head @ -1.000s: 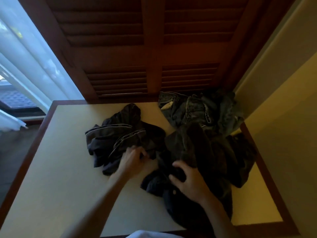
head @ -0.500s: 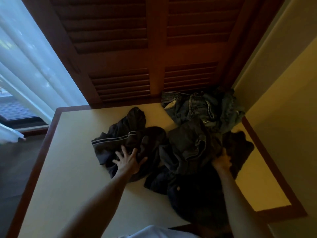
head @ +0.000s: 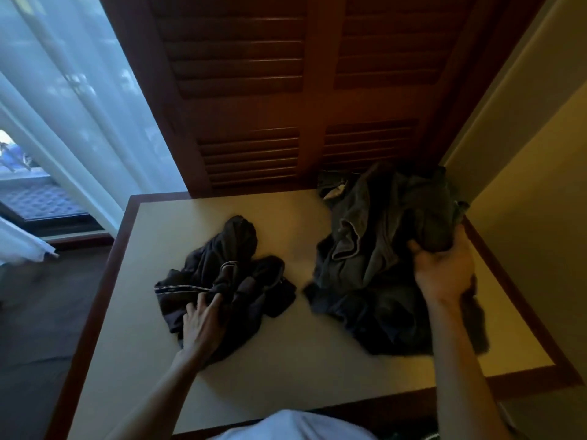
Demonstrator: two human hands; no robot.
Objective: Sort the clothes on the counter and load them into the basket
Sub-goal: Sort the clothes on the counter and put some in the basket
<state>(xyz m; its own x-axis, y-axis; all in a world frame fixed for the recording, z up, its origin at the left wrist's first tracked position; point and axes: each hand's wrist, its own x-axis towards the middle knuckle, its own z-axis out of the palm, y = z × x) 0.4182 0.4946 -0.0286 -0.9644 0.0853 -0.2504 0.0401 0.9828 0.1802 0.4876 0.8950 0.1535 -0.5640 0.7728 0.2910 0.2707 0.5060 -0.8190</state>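
Observation:
Two heaps of dark clothes lie on the cream counter (head: 286, 360). The left heap is a dark garment with a white-striped band (head: 228, 281). My left hand (head: 203, 322) rests on its near edge, fingers spread and fairly straight, pressing it down. The right heap is a bigger pile of dark grey and denim clothes (head: 368, 258) reaching back to the shutters. My right hand (head: 444, 268) grips a dark bunched piece at the pile's right side, fingers curled round it. A bare strip of counter separates the two heaps. No basket is in view.
Brown louvred shutters (head: 286, 90) stand right behind the counter. A sheer curtain and window (head: 63, 122) are to the left, a yellow wall (head: 524, 217) to the right. The counter has a dark wooden rim (head: 104, 296). Dark floor lies at the left.
The single tangled pile has been pulled apart into two heaps. My right hand has dragged its clothes to the right and gripped a bunch; my left hand has held the striped garment at the left.

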